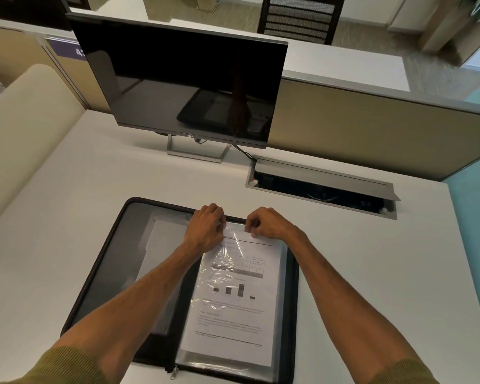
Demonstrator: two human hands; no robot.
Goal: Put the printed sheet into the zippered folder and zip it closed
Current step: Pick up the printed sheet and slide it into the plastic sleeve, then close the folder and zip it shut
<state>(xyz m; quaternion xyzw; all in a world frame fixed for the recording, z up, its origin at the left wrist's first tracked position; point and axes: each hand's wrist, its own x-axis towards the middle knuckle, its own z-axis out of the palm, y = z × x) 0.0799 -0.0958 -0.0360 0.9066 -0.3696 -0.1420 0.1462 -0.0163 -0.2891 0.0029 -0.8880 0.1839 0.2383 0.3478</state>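
A black zippered folder [103, 261] lies open flat on the white desk. Its right half holds clear plastic sleeves, and the printed sheet [233, 309], with a table, bar chart and text, lies in the top sleeve. My left hand [205, 228] and my right hand [263, 224] both pinch the sleeve's top edge [234, 231] at the far side of the folder, a little apart. The plastic is wrinkled below my left hand. A metal zipper pull [173, 373] hangs at the folder's near edge, by the spine.
A dark monitor [183, 87] on a metal stand stands behind the folder. To the right of it an open cable tray [322, 187] is sunk into the desk. A beige partition runs along the back and a cream panel along the left.
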